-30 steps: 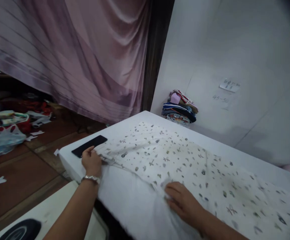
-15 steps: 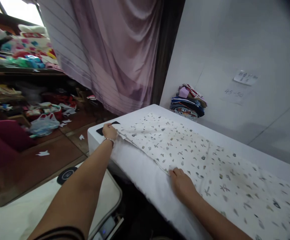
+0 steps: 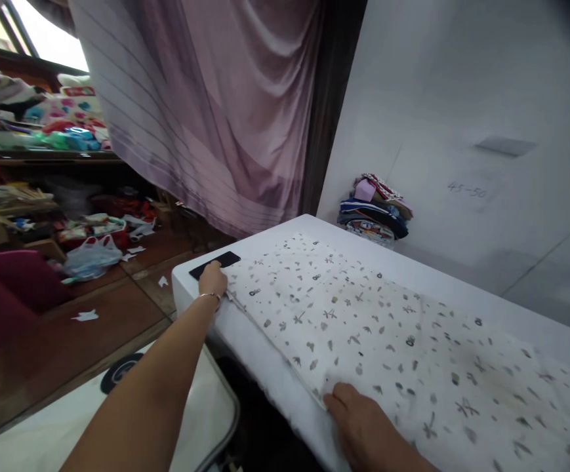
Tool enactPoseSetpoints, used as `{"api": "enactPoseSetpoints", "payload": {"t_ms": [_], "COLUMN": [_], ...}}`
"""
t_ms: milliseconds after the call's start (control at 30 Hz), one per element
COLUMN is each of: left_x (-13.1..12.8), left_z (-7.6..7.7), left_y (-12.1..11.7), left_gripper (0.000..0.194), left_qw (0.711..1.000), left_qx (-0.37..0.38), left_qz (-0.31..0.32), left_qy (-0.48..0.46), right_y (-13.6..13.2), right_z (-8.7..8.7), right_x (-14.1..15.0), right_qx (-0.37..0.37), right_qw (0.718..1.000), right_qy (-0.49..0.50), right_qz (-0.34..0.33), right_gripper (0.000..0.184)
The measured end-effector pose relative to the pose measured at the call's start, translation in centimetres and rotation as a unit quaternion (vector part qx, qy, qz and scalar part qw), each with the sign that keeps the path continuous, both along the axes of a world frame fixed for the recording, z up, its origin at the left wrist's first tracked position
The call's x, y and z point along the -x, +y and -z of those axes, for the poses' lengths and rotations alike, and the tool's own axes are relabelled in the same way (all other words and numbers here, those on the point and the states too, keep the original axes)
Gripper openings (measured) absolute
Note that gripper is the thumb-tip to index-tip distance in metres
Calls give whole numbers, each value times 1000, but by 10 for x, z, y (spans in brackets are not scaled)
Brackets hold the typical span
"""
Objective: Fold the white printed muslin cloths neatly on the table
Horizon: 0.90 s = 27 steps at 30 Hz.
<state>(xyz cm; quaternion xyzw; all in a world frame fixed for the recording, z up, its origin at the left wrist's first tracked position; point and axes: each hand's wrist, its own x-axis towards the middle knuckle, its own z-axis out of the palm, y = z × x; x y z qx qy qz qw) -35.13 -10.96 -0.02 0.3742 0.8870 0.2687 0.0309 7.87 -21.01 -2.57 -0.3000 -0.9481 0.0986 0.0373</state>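
Covering most of the tabletop, before and between both hands: one white fabric sheet printed with small grey-green motifs [image 3: 363, 321], laid flat, near edge drawn straight.

Left hand [image 3: 212, 280]: fingers bunched, pinching the sheet's near left corner; thin pale bracelet [image 3: 210, 296] at the wrist. Right hand [image 3: 358, 419]: fingers curled, pinching the near edge; fingertips partly hidden.

Flat black rectangular slab [image 3: 229, 257]: just beyond the left hand, partly covered by it, close against the sheet.

White-covered rectangular table [image 3: 285, 231]: beneath all the above.

Cream-topped table with rounded corner [image 3: 210, 400]: below the left hand, partly blocked by the left forearm. On it, round black disc with pale emblem [image 3: 117, 372], unreadable, also partly blocked.

Stack of folded multicoloured fabrics [image 3: 376, 208]: beyond both hands, at the table's far side.

Draped mauve-pink striped curtain [image 3: 245, 105]: beyond the left hand.

Left of the left hand: magenta seat [image 3: 14, 292], translucent white plastic bag [image 3: 92, 257], white scraps [image 3: 86, 316] on reddish tiled floor [image 3: 122, 305].

Pale grey wall [image 3: 427, 92], beyond the right hand: handwritten "45-50"; above it, tilted white paper slip [image 3: 506, 145], illegible.
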Motion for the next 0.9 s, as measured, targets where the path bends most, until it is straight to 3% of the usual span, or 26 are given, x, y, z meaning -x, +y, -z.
{"api": "enactPoseSetpoints", "payload": {"t_ms": [133, 233, 467, 600, 700, 833, 900], "left_x": [2, 3, -6, -18, -47, -113, -139], "left_z": [5, 5, -9, -15, -9, 13, 25], "left_y": [-1, -1, -11, -12, -3, 14, 20], "left_gripper": [41, 42, 31, 23, 23, 26, 28], "left_qw": [1000, 998, 986, 964, 951, 916, 899], "left_qx": [-1, 14, 118, 149, 73, -14, -15], "left_qz": [9, 4, 8, 10, 129, 338, 395], "left_qy": [30, 54, 116, 219, 270, 217, 187], "right_y": [6, 9, 6, 4, 2, -3, -6], "right_z": [13, 16, 5, -5, -15, -20, -19], "right_x": [12, 27, 39, 35, 32, 21, 8], "right_qx": [-66, -96, -117, -109, -98, -88, -88], "right_qw": [998, 995, 993, 994, 994, 993, 988], "right_qy": [-19, -30, -14, 20, 48, 74, 105], "right_qz": [-11, -24, -27, -11, -5, -5, 65], "right_gripper": [56, 54, 46, 45, 54, 53, 44]}}
